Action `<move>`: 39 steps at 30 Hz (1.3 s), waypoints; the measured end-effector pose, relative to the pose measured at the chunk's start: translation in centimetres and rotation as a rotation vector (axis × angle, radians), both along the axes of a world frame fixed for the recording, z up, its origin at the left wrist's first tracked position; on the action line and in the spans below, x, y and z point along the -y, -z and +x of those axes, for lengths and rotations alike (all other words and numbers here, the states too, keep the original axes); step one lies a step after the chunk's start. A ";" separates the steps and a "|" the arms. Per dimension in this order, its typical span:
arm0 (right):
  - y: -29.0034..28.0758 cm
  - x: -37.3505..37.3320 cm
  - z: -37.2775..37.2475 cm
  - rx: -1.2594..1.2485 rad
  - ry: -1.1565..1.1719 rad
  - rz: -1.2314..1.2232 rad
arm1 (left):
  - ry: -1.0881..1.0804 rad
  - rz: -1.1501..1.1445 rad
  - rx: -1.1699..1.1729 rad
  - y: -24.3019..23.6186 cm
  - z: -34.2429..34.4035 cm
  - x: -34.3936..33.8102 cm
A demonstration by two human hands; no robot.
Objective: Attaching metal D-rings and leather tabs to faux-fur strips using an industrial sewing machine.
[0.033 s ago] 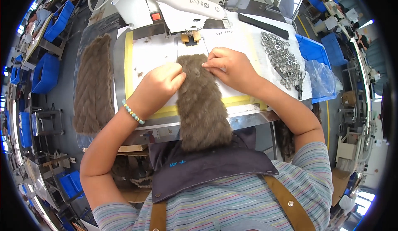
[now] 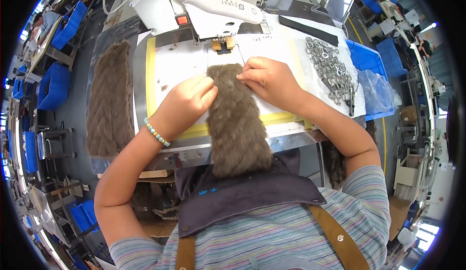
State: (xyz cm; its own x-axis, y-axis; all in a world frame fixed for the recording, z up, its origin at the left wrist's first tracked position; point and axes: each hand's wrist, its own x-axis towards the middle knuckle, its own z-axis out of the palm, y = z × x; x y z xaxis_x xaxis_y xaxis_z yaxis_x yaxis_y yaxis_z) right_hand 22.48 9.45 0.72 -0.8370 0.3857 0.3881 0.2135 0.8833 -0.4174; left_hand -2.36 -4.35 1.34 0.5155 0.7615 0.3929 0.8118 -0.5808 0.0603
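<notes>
A long strip of brown fur (image 2: 236, 119) runs from just in front of the sewing machine's presser foot (image 2: 224, 44) down over the table's front edge onto my apron (image 2: 242, 199). My left hand (image 2: 193, 95) is closed in a pinch at the strip's left edge near its far end. Opposite it, the fingers of my right hand (image 2: 266, 78) pinch the right edge. The fur lies fairly flat between both hands, its far end just short of the foot. A second brown fur piece (image 2: 111, 102) rests on the table at the left.
The white sewing machine head (image 2: 208, 8) with a red button (image 2: 182, 19) stands at the back. Many metal clasps (image 2: 330, 66) lie at the right, near a black strip (image 2: 308, 30). A blue bin (image 2: 364, 56) holding clear plastic (image 2: 376, 90) sits beyond. Yellow tape (image 2: 150, 76) borders the work surface.
</notes>
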 end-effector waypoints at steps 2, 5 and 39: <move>0.1 0.0 0.0 -0.020 -0.017 0.270 | 0.017 0.043 -0.073 0.7 0.0 0.0; -0.3 -0.3 -0.2 -0.054 -0.007 0.324 | 0.022 0.131 -0.068 0.7 -0.1 -0.1; 1.2 -5.0 -2.0 -0.110 0.052 0.234 | -0.207 0.100 0.211 1.5 -1.0 -5.6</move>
